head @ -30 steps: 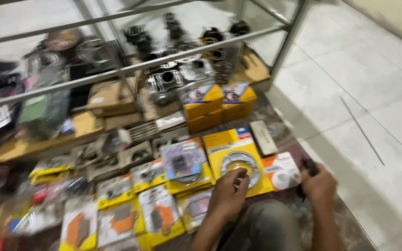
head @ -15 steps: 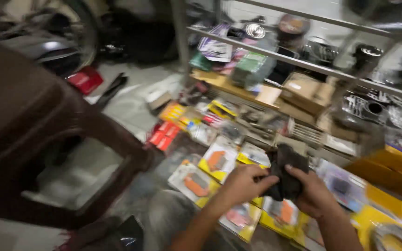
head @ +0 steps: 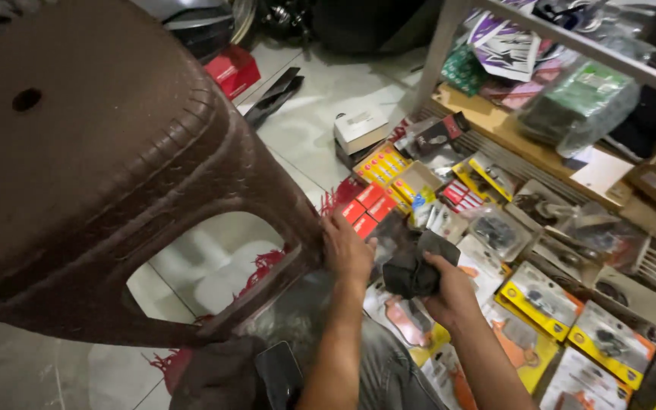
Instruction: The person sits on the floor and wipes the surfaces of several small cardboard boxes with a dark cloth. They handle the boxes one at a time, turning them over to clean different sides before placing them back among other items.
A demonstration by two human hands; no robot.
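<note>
**Rag in hand, stool leg grabbed, parts spread all over the floor**

Head view, the only one here: the right hand (head: 449, 292) is clenched around a crumpled dark cloth (head: 413, 267), fingers wrapped tight on it, held just above the packaged parts (head: 548, 304) laid out on the floor. The left hand (head: 347, 247) sits at the leg of the big brown plastic stool (head: 100, 167), fingers curled against it; I can't tell if it's really gripping or just resting there.

How far along? Judging from this, early or mid: the cloth is bunched up and not touching any surface, so no wiping is going on right now. The yellow-backed blister packs and small red boxes (head: 362, 209) lie in loose rows beside the stool, near the low wooden shelf (head: 495, 129). Can't make out dust or clean patches on anything.
</note>
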